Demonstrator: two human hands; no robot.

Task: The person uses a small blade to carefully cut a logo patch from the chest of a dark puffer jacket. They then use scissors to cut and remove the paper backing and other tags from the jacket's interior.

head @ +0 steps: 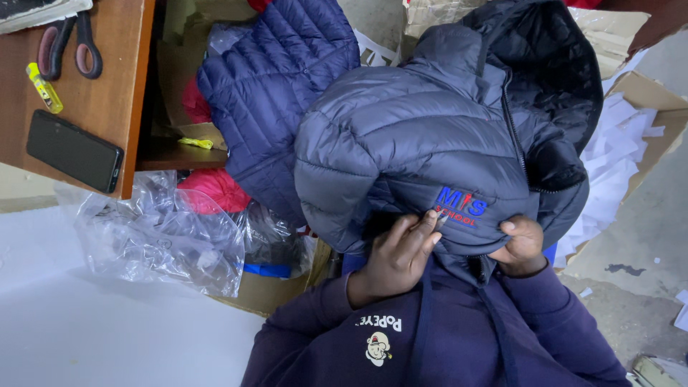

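Head view: dark grey-blue puffer jacket (423, 136) draped in front of the person, hood end toward the top right, embroidered chest emblem (461, 206) facing up near its lower edge. Left hand (398, 259) pressed on the jacket just left of the emblem, fingers (423, 228) together and curled, pinching fabric; something small and pale at the fingertips, too small to identify. Right hand (522, 248) clamped on the jacket's lower edge just right of the emblem, thumb on top, fingers tucked under the fabric. Person wears a navy sweatshirt (437, 337) with a cartoon print. Second navy puffer jacket (276, 79) lies behind and left, partly under the first. Crumpled clear plastic bags (161, 236) at left, touching a pink garment (215, 188). Wooden desk (115, 86) top left carries scissors (69, 46), a yellow lighter (44, 87) and a black phone (74, 151). Open cardboard box (645, 100) with white paper sheets (609, 158) at right, on a concrete floor (638, 236).
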